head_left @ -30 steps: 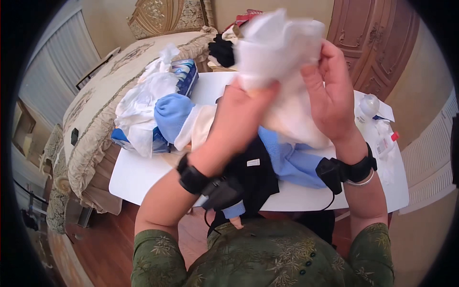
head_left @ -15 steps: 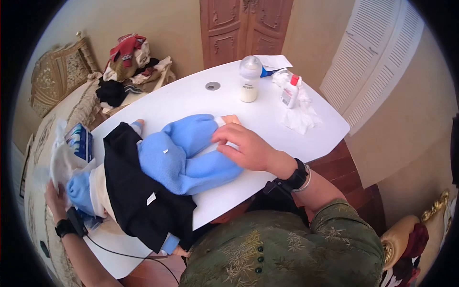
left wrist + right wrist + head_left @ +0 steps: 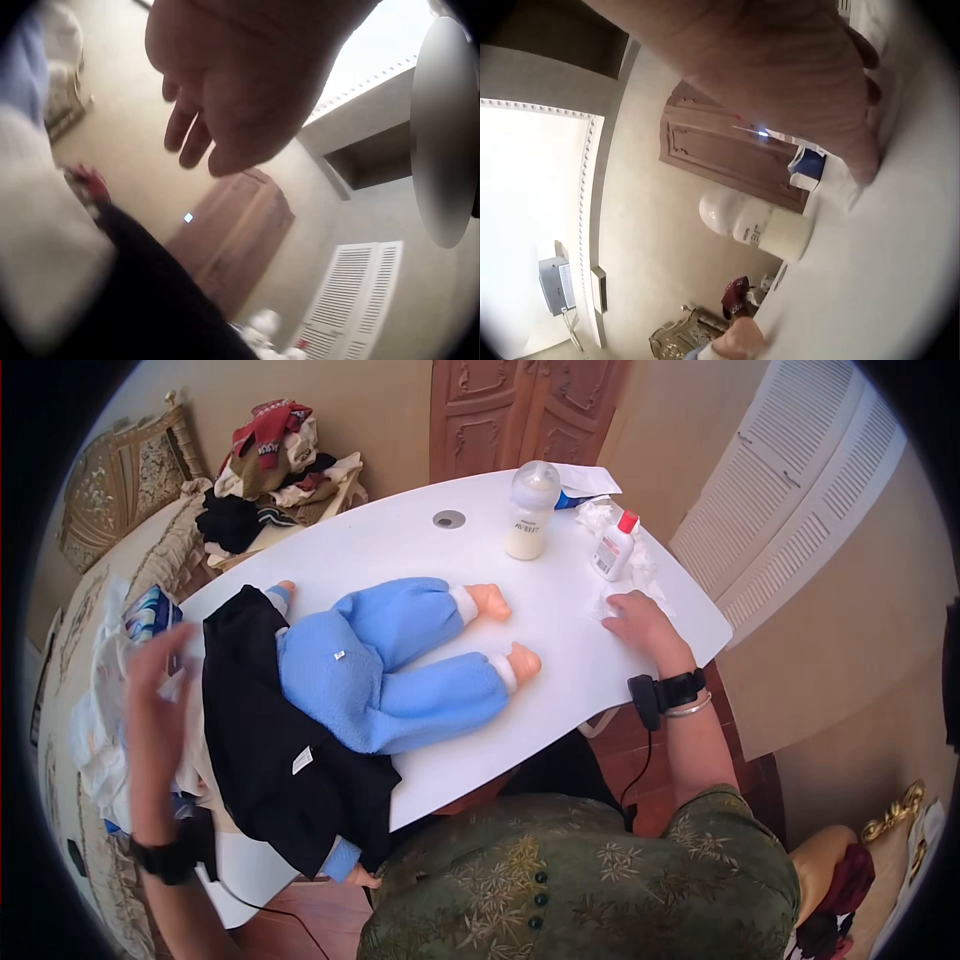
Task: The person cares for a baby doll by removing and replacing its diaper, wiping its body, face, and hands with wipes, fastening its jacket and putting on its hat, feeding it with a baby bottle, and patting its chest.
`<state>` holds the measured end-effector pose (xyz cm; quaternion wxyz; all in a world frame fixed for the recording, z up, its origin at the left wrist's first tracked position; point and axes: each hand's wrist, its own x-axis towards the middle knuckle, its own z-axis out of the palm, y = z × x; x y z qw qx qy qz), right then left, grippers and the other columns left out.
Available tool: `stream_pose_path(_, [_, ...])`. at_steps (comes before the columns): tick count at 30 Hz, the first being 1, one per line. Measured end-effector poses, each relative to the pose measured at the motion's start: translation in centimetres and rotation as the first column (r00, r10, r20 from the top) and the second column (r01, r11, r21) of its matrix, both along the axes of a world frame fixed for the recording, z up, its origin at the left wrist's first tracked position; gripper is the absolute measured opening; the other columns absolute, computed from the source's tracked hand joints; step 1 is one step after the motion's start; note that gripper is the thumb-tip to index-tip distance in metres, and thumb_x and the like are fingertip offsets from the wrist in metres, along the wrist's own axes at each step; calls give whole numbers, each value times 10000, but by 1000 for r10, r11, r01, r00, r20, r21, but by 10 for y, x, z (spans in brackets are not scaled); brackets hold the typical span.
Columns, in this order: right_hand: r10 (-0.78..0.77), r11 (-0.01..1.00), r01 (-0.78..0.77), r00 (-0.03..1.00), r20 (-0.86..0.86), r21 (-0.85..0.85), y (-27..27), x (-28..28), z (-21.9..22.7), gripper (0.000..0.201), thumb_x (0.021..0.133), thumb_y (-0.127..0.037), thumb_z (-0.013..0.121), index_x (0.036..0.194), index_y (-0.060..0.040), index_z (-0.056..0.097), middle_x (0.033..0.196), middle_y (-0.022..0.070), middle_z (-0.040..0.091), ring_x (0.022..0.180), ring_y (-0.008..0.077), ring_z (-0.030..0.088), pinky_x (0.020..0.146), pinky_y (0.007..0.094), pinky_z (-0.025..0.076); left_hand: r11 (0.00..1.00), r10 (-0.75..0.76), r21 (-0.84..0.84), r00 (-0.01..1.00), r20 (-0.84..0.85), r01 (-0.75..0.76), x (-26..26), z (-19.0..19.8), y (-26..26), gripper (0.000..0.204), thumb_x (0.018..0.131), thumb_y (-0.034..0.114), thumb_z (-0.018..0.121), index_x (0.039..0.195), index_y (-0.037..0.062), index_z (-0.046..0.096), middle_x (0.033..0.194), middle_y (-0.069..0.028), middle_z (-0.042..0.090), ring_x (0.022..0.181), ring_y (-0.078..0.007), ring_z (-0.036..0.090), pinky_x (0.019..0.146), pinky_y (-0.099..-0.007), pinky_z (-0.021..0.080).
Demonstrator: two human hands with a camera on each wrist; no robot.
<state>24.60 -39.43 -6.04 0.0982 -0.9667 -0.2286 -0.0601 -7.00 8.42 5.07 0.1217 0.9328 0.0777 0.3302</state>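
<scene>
A doll in blue fleece trousers (image 3: 340,670) lies on the white table, with a black garment (image 3: 270,730) over its upper body. Its bare feet (image 3: 522,662) point right; its head is hidden behind my left arm. My left hand (image 3: 160,730), blurred, is raised at the doll's head end, beside crumpled white cloths (image 3: 95,730), and its loosely bent fingers hold nothing in the left wrist view. On the right, my right hand (image 3: 645,630) reaches low over the table, fingertips at a crumpled white tissue (image 3: 855,191).
A baby bottle (image 3: 530,515) with milky liquid stands at the back, near a small white bottle with a red cap (image 3: 614,548). A blue pack (image 3: 152,614) lies at the table's left end. Clothes (image 3: 285,450) are piled beyond the table, next to the bed.
Both hands held up a white cloth a second ago; my left hand then put it down at the left. My right hand passed over the doll's legs to the tissue at the right.
</scene>
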Motion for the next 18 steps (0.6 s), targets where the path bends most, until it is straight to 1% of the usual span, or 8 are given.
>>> stream_pose_path(1, [2, 1000, -2, 1000, -6, 0, 2, 2, -2, 316, 858, -254, 610, 1097, -51, 649, 1074, 157, 645, 1037, 328, 586, 910, 399, 454, 929, -311, 145, 930, -197, 341, 21, 6, -71, 321, 773, -14, 656, 1079, 77, 637, 1124, -118, 602, 1136, -279, 552, 979, -393, 412])
stream_pose_path(3, [148, 988, -143, 984, -101, 57, 4, 6, -2, 294, 859, -231, 613, 1082, -42, 645, 995, 181, 650, 970, 330, 605, 871, 372, 464, 841, -397, 238, 852, -341, 486, 35, -4, -104, 296, 758, 28, 671, 1048, 79, 639, 1164, -125, 583, 1157, -292, 528, 997, -434, 395])
stream_pose_path(7, [105, 925, 25, 943, -316, 380, 15, -6, 16, 237, 887, -201, 592, 1033, -21, 643, 913, 115, 657, 881, 223, 617, 814, 307, 462, 831, -457, 140, 805, -379, 538, 56, -30, -115, 271, 771, 70, 677, 1040, 83, 646, 1193, -131, 567, 1164, -289, 523, 1009, -430, 386])
stream_pose_path(9, [273, 610, 209, 850, -451, 764, 16, -1, 13, 202, 914, -168, 565, 1003, -2, 636, 905, 30, 645, 836, 109, 579, 766, 251, 449, 896, -398, 62, 858, -325, 440, 66, -37, -105, 249, 780, 83, 674, 1028, 94, 654, 1228, -128, 550, 1194, -300, 505, 1033, -428, 364])
stream_pose_path(10, [289, 613, 201, 843, -454, 764, 23, -3, 14, 202, 914, -168, 565, 1003, -2, 636, 905, 30, 645, 836, 109, 579, 766, 251, 449, 904, -382, 61, 864, -329, 423, 70, -41, -103, 249, 780, 83, 674, 1028, 94, 654, 1228, -128, 550, 1194, -300, 505, 1033, -428, 364])
stream_pose_path(13, [391, 504, 144, 841, -374, 852, 64, -21, 33, 181, 930, -134, 552, 1013, 6, 631, 922, -20, 624, 846, 60, 555, 759, 240, 455, 918, -375, -8, 863, -339, 396, 63, -41, -93, 252, 752, 77, 688, 1001, 114, 670, 1287, -128, 520, 1260, -324, 446, 1068, -472, 325])
stream_pose_path(16, [605, 437, -143, 777, -173, 888, 115, -49, 50, 161, 920, -84, 558, 1046, -2, 617, 885, 1, 626, 822, 86, 565, 762, 255, 465, 904, -351, 68, 821, -450, 423, 56, -36, -103, 208, 740, 108, 706, 944, 118, 671, 1373, -163, 435, 1345, -340, 345, 1092, -542, 253])
stream_pose_path(18, [648, 564, -380, 754, -108, 734, 151, -72, 63, 176, 896, -71, 558, 1058, -19, 606, 874, 72, 644, 808, 155, 610, 760, 276, 474, 912, -354, 42, 832, -427, 409, 53, -35, -102, 209, 736, 114, 711, 936, 108, 653, 1378, -172, 423, 1331, -345, 357, 1093, -541, 250])
